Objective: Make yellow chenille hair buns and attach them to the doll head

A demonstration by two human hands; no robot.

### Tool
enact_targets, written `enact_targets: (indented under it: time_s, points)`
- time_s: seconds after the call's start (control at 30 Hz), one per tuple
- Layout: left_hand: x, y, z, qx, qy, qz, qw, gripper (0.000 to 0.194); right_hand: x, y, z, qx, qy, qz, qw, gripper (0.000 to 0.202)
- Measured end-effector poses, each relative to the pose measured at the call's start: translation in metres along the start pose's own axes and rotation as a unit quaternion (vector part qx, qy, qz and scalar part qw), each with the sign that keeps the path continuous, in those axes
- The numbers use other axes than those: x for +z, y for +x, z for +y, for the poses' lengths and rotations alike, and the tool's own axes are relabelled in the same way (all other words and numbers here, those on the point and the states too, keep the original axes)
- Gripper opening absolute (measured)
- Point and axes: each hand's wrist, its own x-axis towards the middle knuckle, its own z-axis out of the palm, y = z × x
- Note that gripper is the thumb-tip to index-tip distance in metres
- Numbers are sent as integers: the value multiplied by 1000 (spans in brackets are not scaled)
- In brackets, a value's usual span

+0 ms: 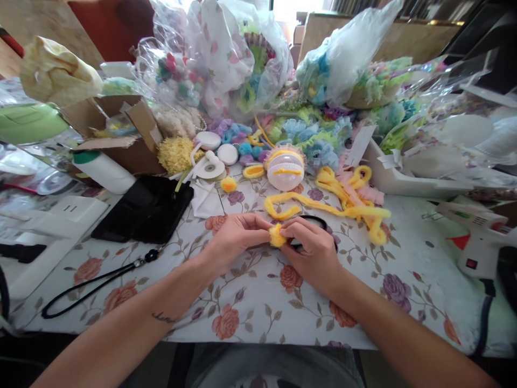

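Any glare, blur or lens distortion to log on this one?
Head view throughout: window blown out white at the top; nearby plastic bag washed pale; glue gun soft near the right edge, with wide-angle stretching; left hand and right hand readable, yellow pom-pom between them short on fine detail.

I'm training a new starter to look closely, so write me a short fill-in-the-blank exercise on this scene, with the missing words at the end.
1. The left grip and the right grip meet on one small tuft, whose colour is ____.
2. The glue gun lies on the table to the person's ____ side.
3. The white bottle lying by the cardboard box has a cap coloured ____.

Missing words: yellow; right; green.
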Motion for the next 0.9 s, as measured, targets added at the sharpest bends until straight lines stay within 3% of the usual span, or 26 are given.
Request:
enact_targets:
  time_s: [0.1, 0.23, 0.37, 0.6, 0.9]
  points:
    - [3, -4, 2, 41, 55, 13, 998, 5, 2, 0, 0, 0, -18, 5, 1000, 17]
    - [7, -8, 2, 190, 140, 47, 971, 9, 3, 2, 1, 51, 28, 55, 997, 12]
    - [6, -9, 0, 261, 182, 72, 945, 9, -1, 4, -1, 91, 94, 23, 991, 22]
    - [4, -9, 6, 207, 120, 72, 968, 13, -3, 3, 1, 122, 170, 26, 978, 13]
    - [-3, -3, 2, 121, 6, 7, 993, 17, -3, 2, 4, 124, 193, 25, 973, 8]
